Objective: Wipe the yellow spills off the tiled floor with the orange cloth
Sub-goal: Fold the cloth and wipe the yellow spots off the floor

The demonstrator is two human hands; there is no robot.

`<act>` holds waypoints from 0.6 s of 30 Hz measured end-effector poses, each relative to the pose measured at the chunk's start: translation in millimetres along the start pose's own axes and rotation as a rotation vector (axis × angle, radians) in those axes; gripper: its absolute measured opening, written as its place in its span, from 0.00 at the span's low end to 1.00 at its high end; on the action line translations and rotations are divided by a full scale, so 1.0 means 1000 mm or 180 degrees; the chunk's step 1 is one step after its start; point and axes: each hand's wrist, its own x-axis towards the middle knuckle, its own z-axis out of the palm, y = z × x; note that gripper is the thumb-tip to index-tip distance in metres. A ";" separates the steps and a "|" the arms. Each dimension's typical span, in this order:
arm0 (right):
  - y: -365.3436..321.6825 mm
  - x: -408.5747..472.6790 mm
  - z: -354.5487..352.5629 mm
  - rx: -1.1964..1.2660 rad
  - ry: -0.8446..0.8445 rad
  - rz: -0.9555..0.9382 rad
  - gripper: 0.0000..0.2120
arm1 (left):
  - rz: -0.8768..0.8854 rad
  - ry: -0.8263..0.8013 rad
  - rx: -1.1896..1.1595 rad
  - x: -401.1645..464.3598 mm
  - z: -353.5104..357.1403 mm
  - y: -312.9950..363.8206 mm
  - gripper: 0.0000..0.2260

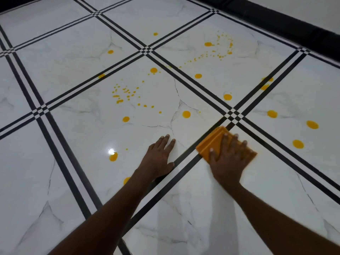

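1 folded orange cloth (213, 144) lies flat on the floor (73, 162), on the dark double line between tiles, just below a line crossing. Its long axis runs from lower right to upper left, its far corner pointing up toward that crossing. The right hand (228, 157) presses it down, fingers spread and straight, so its grip is wide, closed on nothing. The left hand (160, 155) rests flat on the tile just beside the cloth, fingers straight, grip wide too. About 15 larger yellow spills (186, 114) dot the tiles beyond and beside the 2 hands, plus 2 clusters of fine spatter (125, 94). The cloth edges are blurred.
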 end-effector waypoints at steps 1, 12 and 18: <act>-0.011 0.000 0.004 -0.0006 -0.0175 -0.0425 0.37 | -0.0009 -0.0021 0.0009 -0.001 0.001 0.002 0.38; -0.001 -0.005 0.005 -0.0186 -0.0298 -0.0656 0.40 | -0.0105 -0.0140 -0.0217 -0.007 -0.020 -0.001 0.34; -0.012 -0.006 0.010 -0.0404 -0.0436 -0.1489 0.39 | -0.0767 0.1080 -0.0417 -0.049 -0.030 -0.047 0.20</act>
